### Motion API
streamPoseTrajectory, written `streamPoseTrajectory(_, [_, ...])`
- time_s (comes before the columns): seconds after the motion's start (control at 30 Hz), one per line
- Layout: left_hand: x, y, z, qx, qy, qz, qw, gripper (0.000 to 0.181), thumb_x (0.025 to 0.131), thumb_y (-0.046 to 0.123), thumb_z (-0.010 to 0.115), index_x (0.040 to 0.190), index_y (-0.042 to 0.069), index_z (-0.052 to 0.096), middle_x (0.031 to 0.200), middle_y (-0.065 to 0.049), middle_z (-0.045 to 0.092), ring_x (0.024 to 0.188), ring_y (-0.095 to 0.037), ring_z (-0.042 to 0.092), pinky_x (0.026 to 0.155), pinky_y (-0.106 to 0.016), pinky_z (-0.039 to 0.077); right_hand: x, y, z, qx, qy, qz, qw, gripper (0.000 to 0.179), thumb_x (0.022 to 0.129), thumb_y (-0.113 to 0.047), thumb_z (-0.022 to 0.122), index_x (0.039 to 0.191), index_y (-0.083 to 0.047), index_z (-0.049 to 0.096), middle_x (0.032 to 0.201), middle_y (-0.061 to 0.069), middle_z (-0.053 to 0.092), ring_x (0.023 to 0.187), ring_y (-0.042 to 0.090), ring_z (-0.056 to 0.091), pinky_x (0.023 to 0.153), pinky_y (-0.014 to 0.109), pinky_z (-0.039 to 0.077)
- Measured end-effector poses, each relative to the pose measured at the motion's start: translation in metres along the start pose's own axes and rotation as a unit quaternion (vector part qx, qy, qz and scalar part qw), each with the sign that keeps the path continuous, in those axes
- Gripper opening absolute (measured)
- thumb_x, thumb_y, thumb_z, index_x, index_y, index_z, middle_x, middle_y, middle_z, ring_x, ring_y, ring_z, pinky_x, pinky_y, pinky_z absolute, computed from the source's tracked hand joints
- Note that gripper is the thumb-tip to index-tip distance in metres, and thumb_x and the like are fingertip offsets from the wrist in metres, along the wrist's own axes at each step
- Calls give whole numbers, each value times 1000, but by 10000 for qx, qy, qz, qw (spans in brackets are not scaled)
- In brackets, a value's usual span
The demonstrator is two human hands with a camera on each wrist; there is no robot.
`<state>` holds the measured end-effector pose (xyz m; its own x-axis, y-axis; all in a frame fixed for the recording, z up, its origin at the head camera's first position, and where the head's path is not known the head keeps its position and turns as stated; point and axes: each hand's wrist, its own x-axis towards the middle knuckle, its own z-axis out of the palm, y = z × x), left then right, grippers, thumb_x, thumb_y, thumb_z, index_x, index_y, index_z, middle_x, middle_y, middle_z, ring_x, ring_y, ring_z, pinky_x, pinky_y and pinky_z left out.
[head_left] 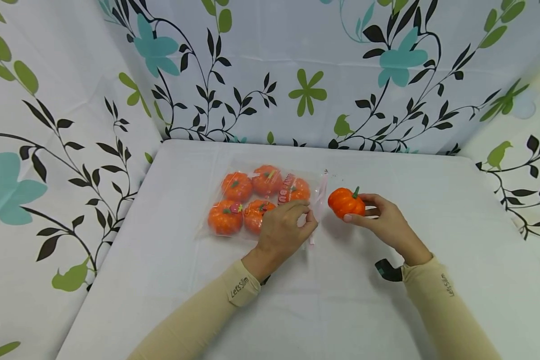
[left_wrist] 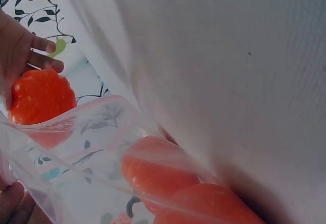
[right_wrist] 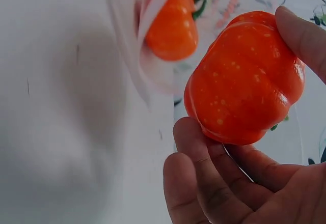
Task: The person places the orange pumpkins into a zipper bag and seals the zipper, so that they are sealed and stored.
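My right hand (head_left: 389,222) holds a small orange pumpkin (head_left: 345,202) with a green stem, thumb on one side and fingers on the other. Just left of it lies a clear plastic zip bag (head_left: 320,187) with several more orange pumpkins (head_left: 225,218) inside. The bag's mouth faces the held pumpkin and, in the right wrist view, its edge (right_wrist: 147,23) stands apart. My left hand (head_left: 285,227) pinches the bag near that open end. Through the film in the left wrist view, two bagged pumpkins (left_wrist: 158,170) show.
A white cloth covers the table (head_left: 342,310). Behind it and at both sides hangs a curtain (head_left: 261,55) printed with leaves, birds and flowers. A dark wrist camera (head_left: 388,270) sticks out beside my right wrist.
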<state>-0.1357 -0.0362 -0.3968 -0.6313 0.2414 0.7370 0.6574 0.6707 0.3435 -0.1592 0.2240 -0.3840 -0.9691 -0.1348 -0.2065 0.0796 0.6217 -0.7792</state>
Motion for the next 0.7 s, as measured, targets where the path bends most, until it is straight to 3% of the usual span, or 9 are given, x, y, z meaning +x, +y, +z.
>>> streamPoseTrajectory(0.37, [-1, 0, -1, 15, -56, 41, 10000, 9, 80, 9, 77, 87, 2, 77, 97, -8, 77, 86, -18, 75, 73, -26, 59, 12, -11, 40, 70, -462, -307, 9984, 81, 80, -54, 80, 141, -8, 53, 129, 11, 61, 109, 29, 60, 83, 41, 55])
streamPoseTrajectory(0.7, [-2, 3, -2, 292, 7, 200, 9994, 12, 81, 11, 74, 88, 2, 79, 98, -7, 77, 84, -17, 75, 70, -25, 59, 18, -21, 66, 126, -729, -869, 9935, 66, 86, -35, 78, 138, -2, 54, 134, 13, 60, 106, 27, 63, 83, 38, 53])
